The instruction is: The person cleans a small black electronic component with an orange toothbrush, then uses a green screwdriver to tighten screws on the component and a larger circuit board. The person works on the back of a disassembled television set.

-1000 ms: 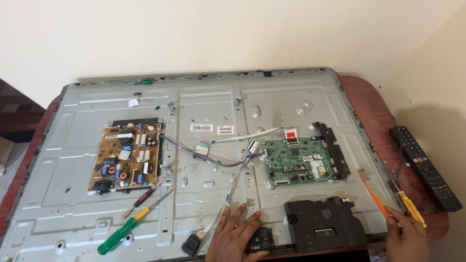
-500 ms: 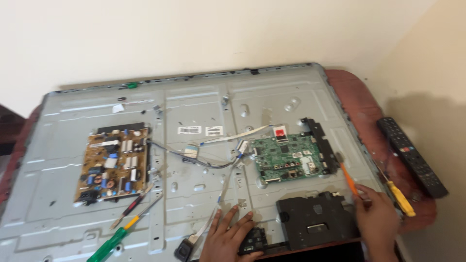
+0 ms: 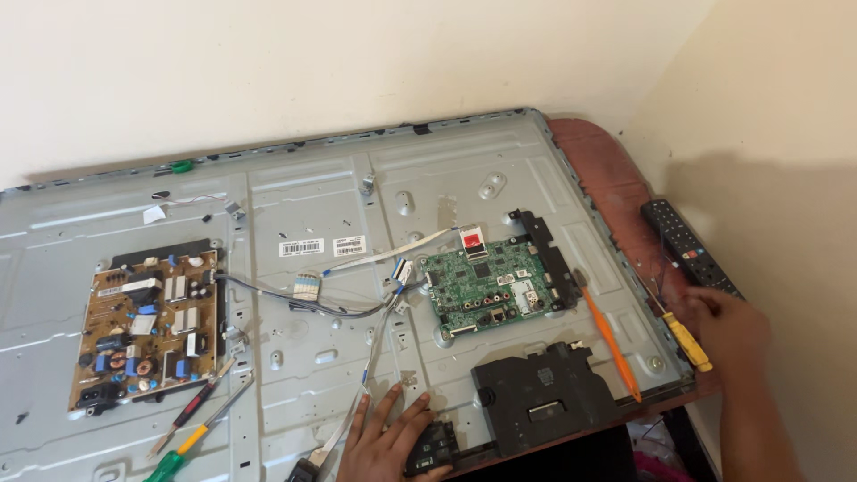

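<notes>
Right hand [image 3: 728, 326] is now closed around the yellow-handled screwdriver [image 3: 687, 337] at the bench's [image 3: 616, 187] right edge, having left the thin orange pry tool [image 3: 611, 344]. Left hand [image 3: 384, 442] is kept open, pressed flat on the grey metal television back panel [image 3: 312, 348] beside a small black module [image 3: 433, 446].

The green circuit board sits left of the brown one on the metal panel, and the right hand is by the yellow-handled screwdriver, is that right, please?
Not quite: in the head view the green circuit board sits right of the brown one. The right hand is indeed by the yellow-handled screwdriver, on the metal panel's right.
</notes>
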